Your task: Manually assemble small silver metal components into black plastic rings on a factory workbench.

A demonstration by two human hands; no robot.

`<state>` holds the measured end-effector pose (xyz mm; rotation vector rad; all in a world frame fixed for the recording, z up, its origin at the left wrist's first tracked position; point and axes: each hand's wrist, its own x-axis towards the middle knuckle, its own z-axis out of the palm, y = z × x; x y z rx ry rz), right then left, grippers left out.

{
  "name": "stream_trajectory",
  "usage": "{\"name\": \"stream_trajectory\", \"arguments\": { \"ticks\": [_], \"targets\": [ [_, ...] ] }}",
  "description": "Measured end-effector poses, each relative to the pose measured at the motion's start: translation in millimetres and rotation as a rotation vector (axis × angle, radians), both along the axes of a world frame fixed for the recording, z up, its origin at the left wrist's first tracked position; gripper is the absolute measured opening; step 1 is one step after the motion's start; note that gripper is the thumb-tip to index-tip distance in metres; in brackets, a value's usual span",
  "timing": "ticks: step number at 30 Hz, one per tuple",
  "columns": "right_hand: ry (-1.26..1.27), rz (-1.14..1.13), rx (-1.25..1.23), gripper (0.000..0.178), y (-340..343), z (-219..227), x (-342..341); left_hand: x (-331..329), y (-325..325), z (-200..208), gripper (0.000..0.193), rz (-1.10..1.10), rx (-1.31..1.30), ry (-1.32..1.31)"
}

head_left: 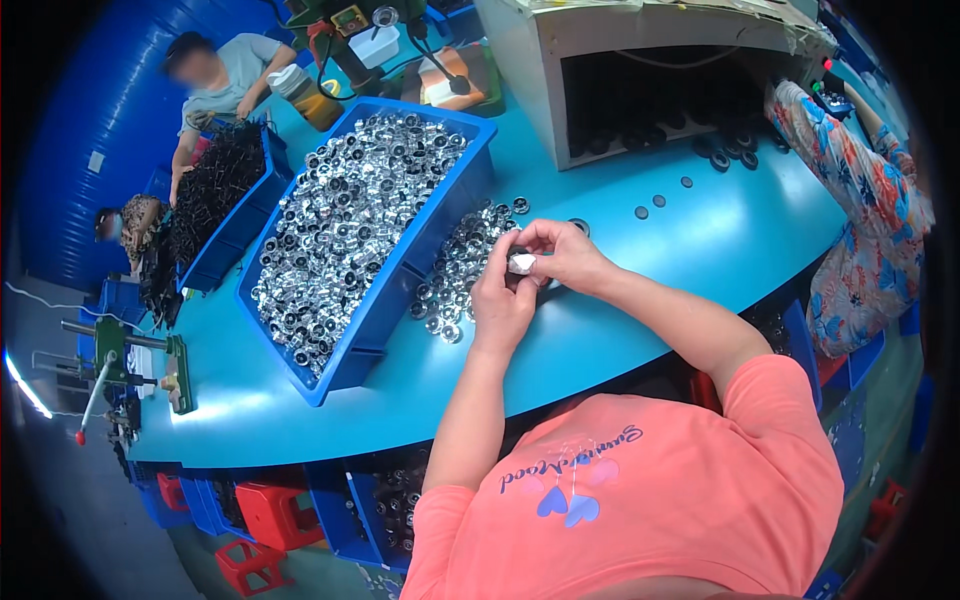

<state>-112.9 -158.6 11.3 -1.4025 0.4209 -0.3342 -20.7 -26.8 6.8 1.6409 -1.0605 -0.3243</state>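
Note:
Between my two hands is a small shiny silver cap-like part [521, 263] with a black piece against it. My left hand [496, 305] grips it from below, thumb and fingers closed around it. From the right, my right hand [572, 258] pinches at the same part, fingers bent; its fingertips are partly hidden. Just left of my hands, a loose heap of silver and black round parts [452, 275] lies on the blue-green table [640, 305]. A dark ring [580, 227] sits behind my right hand.
A large blue crate [408, 290] full of silver parts stands left of the heap. Black discs [642, 213] lie to the right, before a grey box-shaped housing [556, 90]. A green hand press [110, 370] is at far left. People work at left and right [860, 190].

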Motion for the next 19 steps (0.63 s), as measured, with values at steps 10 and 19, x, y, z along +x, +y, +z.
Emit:
{"name": "stream_trajectory", "arguments": {
  "ticks": [10, 19],
  "targets": [
    [0.047, -0.057, -0.127, 0.018, 1, -8, 1, -9, -3, -8, 0.061, 0.191, 0.070, -0.563],
    [0.013, -0.030, 0.067, 0.022, -5, -8, -2, -5, -2, -8, 0.061, 0.123, 0.057, -0.443]
  ]
}}
